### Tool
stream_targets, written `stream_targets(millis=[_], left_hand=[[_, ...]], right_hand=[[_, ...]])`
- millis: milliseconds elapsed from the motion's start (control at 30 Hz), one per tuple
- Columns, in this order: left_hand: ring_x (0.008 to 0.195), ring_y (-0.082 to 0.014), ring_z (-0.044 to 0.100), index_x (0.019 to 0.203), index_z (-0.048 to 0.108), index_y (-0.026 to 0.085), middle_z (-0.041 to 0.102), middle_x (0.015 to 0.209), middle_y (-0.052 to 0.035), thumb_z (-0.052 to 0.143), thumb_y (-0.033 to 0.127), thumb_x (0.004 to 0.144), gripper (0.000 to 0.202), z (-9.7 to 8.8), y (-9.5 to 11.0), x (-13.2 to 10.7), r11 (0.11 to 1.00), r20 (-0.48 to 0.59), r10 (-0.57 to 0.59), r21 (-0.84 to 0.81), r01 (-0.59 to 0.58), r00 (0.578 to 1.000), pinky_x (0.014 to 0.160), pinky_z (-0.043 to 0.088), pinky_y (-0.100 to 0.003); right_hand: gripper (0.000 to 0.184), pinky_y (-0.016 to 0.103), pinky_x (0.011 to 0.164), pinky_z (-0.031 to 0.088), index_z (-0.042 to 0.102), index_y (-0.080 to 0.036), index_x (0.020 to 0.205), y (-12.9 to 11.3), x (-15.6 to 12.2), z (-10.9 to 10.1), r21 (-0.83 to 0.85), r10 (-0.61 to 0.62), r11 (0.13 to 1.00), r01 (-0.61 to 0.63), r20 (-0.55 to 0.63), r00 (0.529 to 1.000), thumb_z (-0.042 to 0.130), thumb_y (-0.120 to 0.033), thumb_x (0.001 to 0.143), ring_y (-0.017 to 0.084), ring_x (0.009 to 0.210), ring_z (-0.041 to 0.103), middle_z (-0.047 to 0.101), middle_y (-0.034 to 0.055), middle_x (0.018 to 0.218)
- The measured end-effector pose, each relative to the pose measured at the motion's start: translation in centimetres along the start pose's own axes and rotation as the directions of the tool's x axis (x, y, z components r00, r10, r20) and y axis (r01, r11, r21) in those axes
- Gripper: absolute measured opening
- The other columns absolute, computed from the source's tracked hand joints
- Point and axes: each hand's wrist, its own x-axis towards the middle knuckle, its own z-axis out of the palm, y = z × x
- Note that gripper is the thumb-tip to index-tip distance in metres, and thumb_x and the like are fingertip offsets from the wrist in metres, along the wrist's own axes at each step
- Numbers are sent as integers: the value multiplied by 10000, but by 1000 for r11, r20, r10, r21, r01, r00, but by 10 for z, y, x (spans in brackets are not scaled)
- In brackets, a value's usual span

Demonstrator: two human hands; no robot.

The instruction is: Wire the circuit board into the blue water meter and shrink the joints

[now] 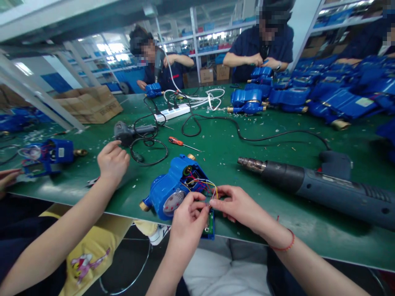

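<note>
Green table point(234, 139) carrying blue meters point(324, 98), heat gun point(324, 185), screwdriver point(180, 142), power strip point(173, 112), cardboard box point(91, 105).

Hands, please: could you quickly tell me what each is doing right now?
Left hand: closed, pinching the wires of the blue meter.
Right hand: closed, pinching the same wires.

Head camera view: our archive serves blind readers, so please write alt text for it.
Two bare hands, left hand and right hand, pinch thin coloured wires on an opened blue plastic water meter at a green worktable's edge. A dark grey heat gun lies to the right; another person's hand reaches in from the left.
</note>
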Motion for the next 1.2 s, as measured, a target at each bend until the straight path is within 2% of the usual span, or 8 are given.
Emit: stream_targets(millis=[100,167,400,633,800,900,1000,1200], left_hand=[[388,-73,494,844,489,188,610,608,40,640,277,689,234,0,2,1,1000,16,-23,-2,23,1000,396,381,-176],[394,-81,496,815,507,183,587,587,45,641,278,686,209,-1,1,2,1000,23,-23,16,23,999,402,382,-183],[513,-101,499,782,659,161,610,648,9,611,234,760,90,-4,-2,2,985,40,63,156,-69,997,489,365,-206],[498,-110,508,808,612,182,579,641,27,532,297,853,146,-4,-1,1,978,78,71,189,-84,994,475,357,-212],[445,-114,531,772,576,188,572,616,33,508,292,854,149,-3,-2,2,983,75,46,176,-59,996,458,391,-218],[432,-120,528,742,564,190,547,554,44,513,270,844,139,-3,-1,2,981,68,47,185,-59,997,461,388,-219],[422,-126,532,719,552,193,528,506,54,523,265,836,140,-3,1,3,978,57,54,199,-64,997,466,385,-221],[409,-109,517,739,545,190,535,552,51,520,282,831,132,-3,2,3,976,38,61,205,-68,997,452,377,-217]], right_hand=[[176,196,515,355,580,-122,715,-6,4,3,61,-77,995,76,-1,997,640,-287,710,68,539,428,531,-20,632],[168,209,572,364,562,-130,663,-8,7,5,77,-107,991,111,-49,993,640,-277,694,82,582,441,526,-25,613],[221,227,599,339,578,-131,675,-11,9,-1,90,-151,983,160,-104,983,648,-339,704,94,618,429,531,-18,645],[211,209,492,283,603,-134,741,-7,9,-2,102,-131,984,145,-135,982,626,-343,738,70,528,364,535,-23,639],[250,221,575,382,619,-122,863,0,9,-2,167,-105,980,113,-56,993,654,-318,712,89,602,466,582,1,723],[225,235,618,405,592,-132,807,2,10,0,153,-143,977,150,-51,988,660,-319,700,107,646,494,584,3,736],[139,226,605,373,578,-140,694,3,11,2,70,-181,980,186,-75,981,613,-270,728,106,634,464,557,-9,666],[111,213,544,308,535,-144,639,0,10,1,13,-191,981,194,-125,974,568,-193,734,92,568,386,481,-38,581]])
